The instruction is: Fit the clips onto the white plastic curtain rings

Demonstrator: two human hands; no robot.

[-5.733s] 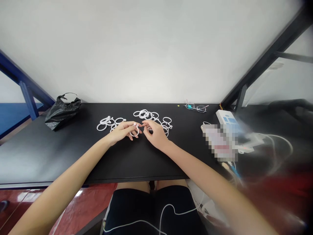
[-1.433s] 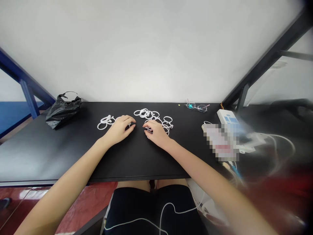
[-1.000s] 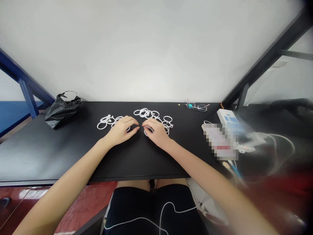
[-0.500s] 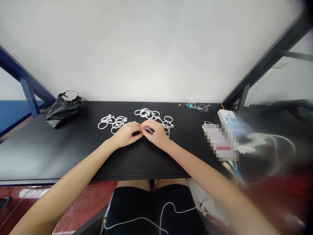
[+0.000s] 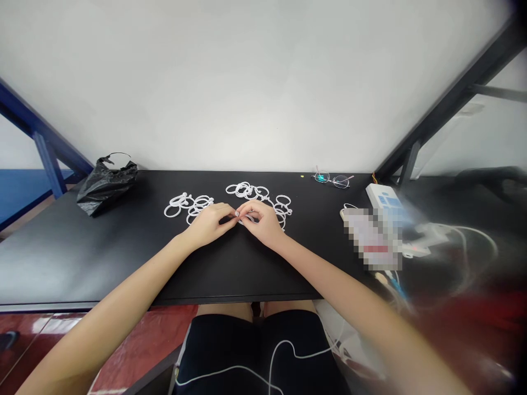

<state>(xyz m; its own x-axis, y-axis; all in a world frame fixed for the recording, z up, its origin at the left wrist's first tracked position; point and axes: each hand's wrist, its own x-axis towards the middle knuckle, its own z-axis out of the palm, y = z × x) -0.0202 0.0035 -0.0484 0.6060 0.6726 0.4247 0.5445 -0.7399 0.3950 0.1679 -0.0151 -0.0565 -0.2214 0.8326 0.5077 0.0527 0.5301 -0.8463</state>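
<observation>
My left hand (image 5: 208, 225) and my right hand (image 5: 263, 224) meet fingertip to fingertip over the middle of the black table (image 5: 123, 258). Both pinch one white plastic ring (image 5: 246, 218) between them; most of it is hidden by the fingers. A small group of white rings (image 5: 187, 204) lies just beyond my left hand. A larger pile of white rings (image 5: 259, 196) lies beyond my right hand.
A crumpled black plastic bag (image 5: 106, 184) sits at the back left. Glasses (image 5: 332, 179) lie at the back right by the wall. A white power strip (image 5: 385, 198), a blurred object and cables crowd the right side. A white cable runs over my lap.
My left hand came away from the left group of rings and moved right. My right hand lifted a ring from the pile. Both hands now pinch it together.
</observation>
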